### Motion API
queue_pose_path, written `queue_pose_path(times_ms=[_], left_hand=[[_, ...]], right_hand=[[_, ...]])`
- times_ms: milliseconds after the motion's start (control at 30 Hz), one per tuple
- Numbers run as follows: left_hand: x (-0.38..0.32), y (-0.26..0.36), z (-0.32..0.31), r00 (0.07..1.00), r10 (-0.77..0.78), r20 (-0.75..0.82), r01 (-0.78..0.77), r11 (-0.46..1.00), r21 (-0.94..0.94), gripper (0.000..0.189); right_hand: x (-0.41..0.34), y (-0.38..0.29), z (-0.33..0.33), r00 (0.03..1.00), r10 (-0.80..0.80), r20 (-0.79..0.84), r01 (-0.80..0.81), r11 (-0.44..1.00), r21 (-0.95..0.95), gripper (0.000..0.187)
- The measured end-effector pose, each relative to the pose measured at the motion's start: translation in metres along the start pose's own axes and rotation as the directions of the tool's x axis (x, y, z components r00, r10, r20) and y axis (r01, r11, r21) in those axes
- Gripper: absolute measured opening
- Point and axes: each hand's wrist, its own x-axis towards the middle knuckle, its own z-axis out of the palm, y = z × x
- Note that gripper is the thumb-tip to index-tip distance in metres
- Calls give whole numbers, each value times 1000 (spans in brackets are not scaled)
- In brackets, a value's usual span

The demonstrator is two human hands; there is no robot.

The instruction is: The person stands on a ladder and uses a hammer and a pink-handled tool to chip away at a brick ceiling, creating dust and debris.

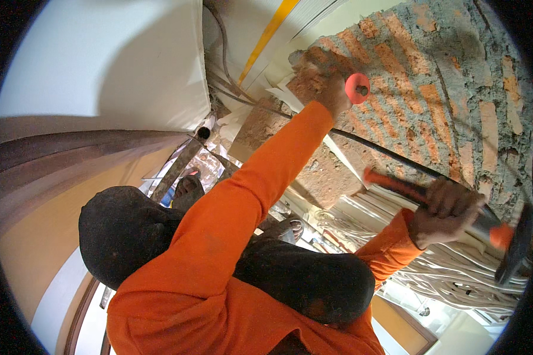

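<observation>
Against the exposed brick wall (395, 75), my left hand (328, 86) is closed around a chisel (361, 90). The chisel's round red guard and dark struck end face me; its blade is hidden behind my hand. Lower on the right, my right hand (448, 211) grips a hammer (395, 184) by its black and orange handle. The dark hammer head (515, 248) is at the right rim of the view, apart from the chisel and blurred. Grey mortar and broken plaster edges surround the orange bricks.
A thin black cable (382, 153) runs across the wall below the chisel. Bundles of white cables (462, 270) hang at lower right. Beside my bent knees stands a white panel (151, 66). A narrow beam (173, 171) and littered debris lie near my sandalled foot (188, 188).
</observation>
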Motion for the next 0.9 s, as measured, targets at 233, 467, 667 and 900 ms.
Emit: queue_pose_path(times_ms=[233, 467, 667, 900], left_hand=[[0, 29, -9, 933, 253, 256, -357, 740, 570, 30], [1, 13, -6, 938, 329, 112, -347, 878, 330, 16], [-5, -7, -3, 945, 316, 85, -325, 877, 353, 23], [2, -13, -11, 928, 347, 138, -373, 863, 341, 30]], right_hand=[[-47, 126, -81, 991, 134, -29, -91, 486, -869, 16], [-79, 119, -34, 562, 765, -313, -826, 500, -262, 29], [2, -4, -2, 993, -101, -60, 72, 928, -364, 28], [-12, 78, -82, 940, -322, 112, 273, 513, -814, 23]])
